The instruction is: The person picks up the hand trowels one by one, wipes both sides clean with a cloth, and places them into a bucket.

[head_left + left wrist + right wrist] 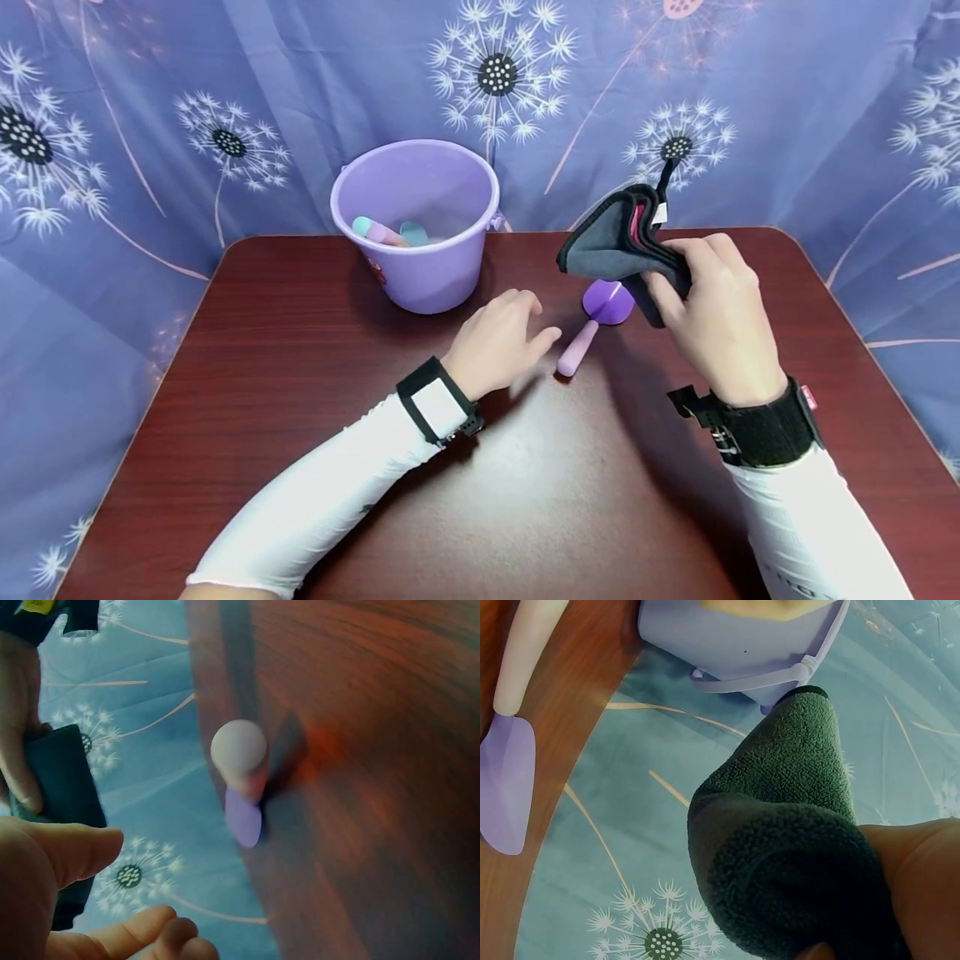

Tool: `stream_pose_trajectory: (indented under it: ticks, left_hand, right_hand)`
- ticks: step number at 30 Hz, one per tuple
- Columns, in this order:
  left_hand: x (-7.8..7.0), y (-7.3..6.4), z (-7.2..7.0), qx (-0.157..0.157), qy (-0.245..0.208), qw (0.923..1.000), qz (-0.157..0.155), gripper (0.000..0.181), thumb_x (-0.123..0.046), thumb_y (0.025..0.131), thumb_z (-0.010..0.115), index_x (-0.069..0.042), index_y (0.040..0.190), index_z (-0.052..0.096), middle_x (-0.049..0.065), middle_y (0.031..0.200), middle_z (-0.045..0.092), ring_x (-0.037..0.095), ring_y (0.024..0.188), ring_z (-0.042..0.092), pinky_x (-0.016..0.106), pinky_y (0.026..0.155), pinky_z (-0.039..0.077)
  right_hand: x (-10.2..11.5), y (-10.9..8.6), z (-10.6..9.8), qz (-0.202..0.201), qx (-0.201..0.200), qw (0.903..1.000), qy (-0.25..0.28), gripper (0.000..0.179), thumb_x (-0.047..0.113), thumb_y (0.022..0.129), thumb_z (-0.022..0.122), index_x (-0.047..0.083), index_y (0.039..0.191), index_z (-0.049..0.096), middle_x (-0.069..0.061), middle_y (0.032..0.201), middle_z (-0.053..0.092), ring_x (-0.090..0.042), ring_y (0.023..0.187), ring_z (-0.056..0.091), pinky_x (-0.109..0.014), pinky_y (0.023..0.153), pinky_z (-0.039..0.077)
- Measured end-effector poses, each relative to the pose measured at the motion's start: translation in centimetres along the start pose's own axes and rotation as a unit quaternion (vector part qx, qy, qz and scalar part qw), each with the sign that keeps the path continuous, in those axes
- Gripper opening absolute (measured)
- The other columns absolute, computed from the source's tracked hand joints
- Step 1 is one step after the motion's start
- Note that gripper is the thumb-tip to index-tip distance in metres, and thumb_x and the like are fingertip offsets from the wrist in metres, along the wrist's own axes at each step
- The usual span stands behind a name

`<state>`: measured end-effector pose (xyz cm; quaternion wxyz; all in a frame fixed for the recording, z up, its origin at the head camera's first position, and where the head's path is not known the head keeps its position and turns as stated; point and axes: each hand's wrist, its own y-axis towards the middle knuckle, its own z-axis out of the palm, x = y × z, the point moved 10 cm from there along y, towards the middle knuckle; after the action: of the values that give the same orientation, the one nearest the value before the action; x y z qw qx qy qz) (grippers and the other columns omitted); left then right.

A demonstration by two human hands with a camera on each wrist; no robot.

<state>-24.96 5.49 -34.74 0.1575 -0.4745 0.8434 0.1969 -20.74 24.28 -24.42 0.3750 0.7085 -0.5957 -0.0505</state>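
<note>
From where I stand, the person's right hand (720, 317) grips a dark grey cloth item (622, 250), thumb on the near side, fingers over the far side. The item hangs above the table (262, 358), towards its far right part, folded into soft layers with black edging, a strip of red (637, 221) inside, a white tag (660, 213) and a black loop (665, 177) sticking up. Seen from the right wrist, its surface looks fleecy.

The left hand (498, 342) is raised over the middle of the table, fingers loosely bent and thumb held apart, a moderate bare gap between them. Just beside that thumb lies a toy shovel (609, 302), its purple blade pointing to the back edge and its pale pink handle (578, 349) towards the person.

Further left, near the back edge, stands a lilac bucket (435, 279), upright. In it I see at least 2 things: a teal-ended pink piece (378, 232) leaning at the wall and a teal piece (414, 234) beside it. White sleeves (322, 517) cover the 2 forearms, black straps (768, 429) the wrists. Behind hangs a blue curtain (315, 100) with dandelions.
</note>
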Motion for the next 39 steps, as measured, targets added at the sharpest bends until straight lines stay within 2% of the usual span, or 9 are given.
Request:
stream_pose_trajectory:
  ticks: [3,8,10,15,18,23,31,39]
  left_hand:
    - [-0.2,0.7,1.4,0.012,0.002,0.9999,-0.009,0.043,-0.047,0.093,0.061,-0.007,0.11,0.063,0.0,0.096,0.058,0.016,0.08,0.058,0.033,0.073,0.049]
    - [-1.2,1.5,3.8,0.014,0.013,0.9997,-0.014,0.045,-0.053,0.095,0.054,-0.009,0.094,0.061,0.002,0.087,0.055,0.018,0.077,0.06,0.034,0.069,0.05]
    - [-1.6,1.9,4.8,0.018,0.024,0.9993,-0.021,0.047,-0.056,0.094,0.055,-0.01,0.092,0.061,0.003,0.085,0.056,0.02,0.077,0.062,0.036,0.068,0.051]
    - [-2.2,2.7,7.0,0.041,0.056,0.9967,-0.042,0.052,-0.058,0.086,0.066,-0.009,0.1,0.064,0.006,0.089,0.063,0.023,0.084,0.067,0.037,0.071,0.053]
    - [-2.5,3.1,7.7,0.05,0.07,0.9951,-0.047,0.049,-0.056,0.085,0.069,-0.009,0.098,0.066,0.005,0.087,0.066,0.022,0.082,0.068,0.036,0.069,0.053]
    - [-2.4,3.3,8.3,0.059,0.082,0.9933,-0.055,0.037,-0.048,0.087,0.07,-0.011,0.093,0.068,0.004,0.088,0.069,0.023,0.08,0.069,0.038,0.064,0.054]
    - [-2.0,3.6,8.2,0.045,0.113,0.9918,-0.04,0.028,-0.038,0.092,0.067,-0.01,0.095,0.07,0.006,0.088,0.071,0.024,0.079,0.07,0.038,0.062,0.055]
    - [-1.3,3.5,7.7,0.053,0.133,0.9896,-0.019,0.027,-0.03,0.1,0.053,-0.009,0.098,0.069,0.006,0.092,0.063,0.023,0.075,0.066,0.037,0.062,0.055]
  right_hand:
    - [-0.1,0.1,0.1,0.001,0.001,1.0,0.001,0.027,0.016,0.092,0.066,-0.001,0.113,0.068,-0.017,0.102,0.058,-0.032,0.093,0.055,-0.047,0.077,0.043]
    - [-0.2,0.1,0.1,0.003,0.003,1.0,-0.001,0.028,0.016,0.092,0.067,-0.002,0.113,0.067,-0.018,0.101,0.057,-0.032,0.092,0.054,-0.046,0.076,0.043]
    - [-0.1,0.1,0.1,0.001,0.003,1.0,-0.004,0.028,0.016,0.092,0.067,-0.002,0.113,0.067,-0.017,0.1,0.057,-0.032,0.09,0.053,-0.045,0.075,0.042]
    - [0.1,0.2,0.1,-0.003,0.003,1.0,-0.006,0.026,0.016,0.092,0.066,-0.002,0.112,0.068,-0.017,0.099,0.057,-0.032,0.089,0.054,-0.045,0.074,0.043]
    - [0.1,0.1,0.0,-0.002,0.002,1.0,-0.006,0.026,0.015,0.091,0.066,-0.002,0.111,0.068,-0.017,0.099,0.057,-0.032,0.09,0.054,-0.045,0.074,0.044]
    - [0.0,0.1,0.1,0.002,0.008,0.9999,-0.009,0.026,0.016,0.092,0.067,-0.001,0.111,0.068,-0.016,0.099,0.057,-0.032,0.09,0.054,-0.046,0.074,0.043]
    - [-0.1,0.1,0.2,0.005,0.013,0.9999,-0.01,0.026,0.016,0.091,0.068,0.0,0.112,0.068,-0.016,0.099,0.057,-0.032,0.091,0.053,-0.047,0.075,0.043]
    - [0.0,0.0,0.3,0.001,0.018,0.9998,-0.009,0.025,0.015,0.091,0.067,0.0,0.111,0.068,-0.016,0.1,0.057,-0.031,0.093,0.053,-0.047,0.076,0.043]
